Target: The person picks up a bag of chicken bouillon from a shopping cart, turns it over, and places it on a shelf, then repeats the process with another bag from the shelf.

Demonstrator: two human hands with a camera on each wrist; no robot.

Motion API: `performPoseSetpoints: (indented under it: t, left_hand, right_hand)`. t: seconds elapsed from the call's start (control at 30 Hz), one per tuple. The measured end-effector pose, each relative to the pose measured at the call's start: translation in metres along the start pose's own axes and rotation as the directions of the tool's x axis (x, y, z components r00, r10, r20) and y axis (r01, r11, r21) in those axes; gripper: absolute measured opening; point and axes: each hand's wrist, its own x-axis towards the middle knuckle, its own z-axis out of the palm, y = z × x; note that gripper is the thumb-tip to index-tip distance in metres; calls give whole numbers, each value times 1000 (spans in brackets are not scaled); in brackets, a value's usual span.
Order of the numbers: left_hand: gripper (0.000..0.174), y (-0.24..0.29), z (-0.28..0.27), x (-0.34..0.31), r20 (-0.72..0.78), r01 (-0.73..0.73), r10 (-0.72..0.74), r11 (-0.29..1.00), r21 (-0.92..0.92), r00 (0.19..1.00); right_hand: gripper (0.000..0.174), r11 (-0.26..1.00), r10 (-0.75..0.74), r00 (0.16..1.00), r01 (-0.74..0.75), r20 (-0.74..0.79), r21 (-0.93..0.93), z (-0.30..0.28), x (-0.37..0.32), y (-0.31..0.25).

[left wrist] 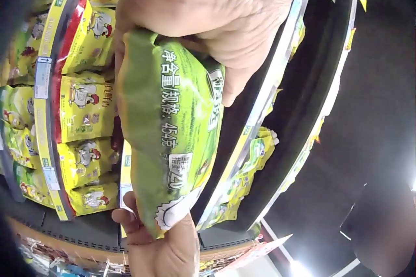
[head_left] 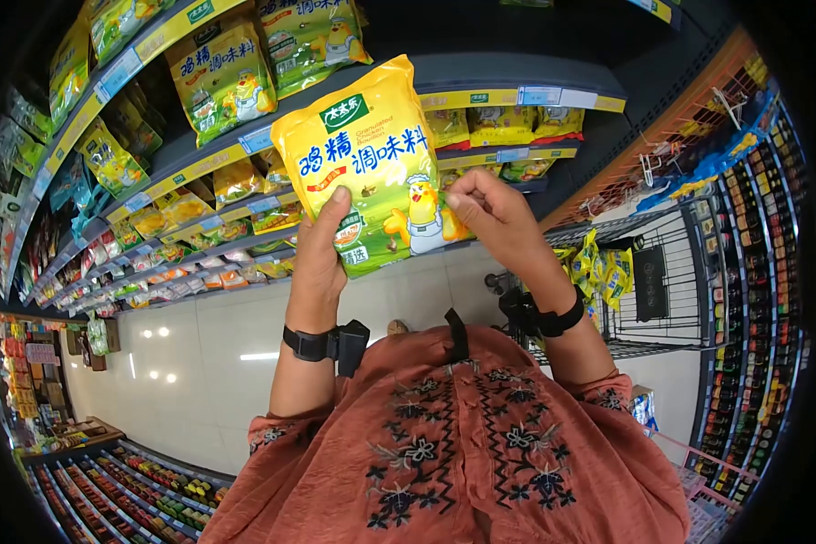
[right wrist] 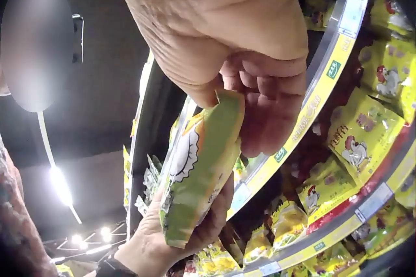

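Observation:
A yellow and green bag of granulated chicken bouillon (head_left: pixel 372 195) is held up in front of the shelves, its printed front toward the head camera. My left hand (head_left: pixel 322 249) grips its lower left side, thumb lying on the front and the other fingers behind. At the right edge, my right hand (head_left: pixel 508 222) pinches the bag between thumb and curled fingers. The left wrist view shows the green bottom of the bag (left wrist: pixel 172 121) from below, with weight printing on it. Seen edge-on in the right wrist view, the bag (right wrist: pixel 208 166) spans both hands.
Similar bouillon bags (head_left: pixel 227 82) stand on the upper shelf at left, behind a price-label strip (head_left: pixel 562 96). Lower shelves hold several more packets (head_left: pixel 499 124). A shopping cart (head_left: pixel 671 299) with yellow packages (head_left: pixel 607 272) stands at right, near a bottle-filled shelf (head_left: pixel 752 344). Pale tiled floor (head_left: pixel 190 335) lies below.

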Motion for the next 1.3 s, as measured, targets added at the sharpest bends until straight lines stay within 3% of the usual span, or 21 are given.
performPoseSetpoints:
  t: [0.1, 0.2, 0.3, 0.4, 0.63, 0.8, 0.9, 1.1, 1.3]
  left_hand:
    - [46, 4, -5, -1, -6, 22, -22, 997, 80, 1000]
    - [46, -1, -5, 0, -20, 1, 0, 999, 55, 1000]
    - [47, -1, -5, 1, -34, -6, 7, 1000, 16, 999]
    - [48, -2, -5, 2, -52, -32, 32, 999, 1, 998]
    - [45, 6, -9, 6, -22, 27, -25, 997, 70, 999]
    - [46, 15, -5, 11, -4, 60, -60, 993, 103, 998]
    - [46, 17, 1, 12, 11, 80, -82, 990, 114, 997]
    - [45, 19, 7, 15, 40, 97, -103, 986, 136, 994]
    - [47, 27, 8, 15, 50, 148, -159, 973, 180, 986]
  right_hand:
    - [11, 991, -46, 999, 47, 14, -124, 3, 2, -1]
    - [10, 983, -149, 986, 138, -82, -120, 8, 0, 7]
    - [10, 988, -138, 975, 124, -173, -94, 12, 0, 7]
    - [12, 992, -72, 974, 92, -216, 82, 18, 1, 17]
    - [13, 971, 127, 992, -121, -15, 206, 6, 4, 10]
    - [34, 948, 82, 996, -88, 33, 305, 12, 17, -1]
    - [47, 925, 145, 986, -163, 76, 343, 13, 26, -4]
    - [50, 861, 125, 975, -198, 182, 468, 22, 29, -13]
    - [49, 849, 166, 972, -227, 166, 477, 20, 32, -5]
